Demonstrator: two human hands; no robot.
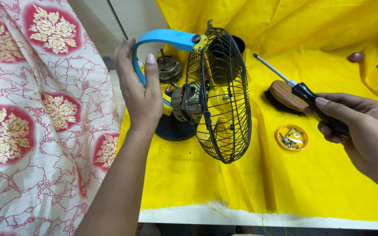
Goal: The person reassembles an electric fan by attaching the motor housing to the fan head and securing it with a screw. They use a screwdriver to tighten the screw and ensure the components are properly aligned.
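My left hand (140, 89) grips the blue curved bracket (165, 38) of a small fan. The fan stands tilted on the yellow cloth (285, 183), with a black wire cage (224, 96), yellow blades inside and a bare motor (185, 102) at its back. My right hand (359, 126) holds a screwdriver (305, 92) by its black handle, the metal shaft pointing up and left toward the fan. The screwdriver tip is apart from the cage.
A yellow lid (292, 137) holding several screws lies between fan and right hand. A wooden-backed brush (283, 96) sits under the screwdriver. A second loose motor (169, 70) and a black round base (173, 129) lie behind the fan. Patterned white-and-red fabric (36, 122) hangs at left.
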